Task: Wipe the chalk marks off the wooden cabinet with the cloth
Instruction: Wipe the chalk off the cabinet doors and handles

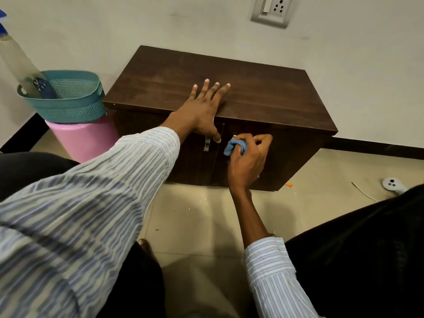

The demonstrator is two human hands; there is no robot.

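A low dark wooden cabinet (263, 92) stands against the wall, its two doors facing me. My left hand (204, 106) lies flat on the front edge of its top, fingers spread, thumb hanging down over the left door beside a metal handle (207, 143). My right hand (249, 159) grips a bunched blue cloth (232, 146) and presses it against the upper left corner of the right door. No chalk marks are clear on the dark wood; the spot under the cloth is hidden.
A teal basket (75, 106) holding a spray bottle (16, 58) sits on a pink stool (85, 138) left of the cabinet. A white controller (391, 183), a thin white strip and an orange scrap lie on the tiled floor at right. My dark-trousered knees flank the view.
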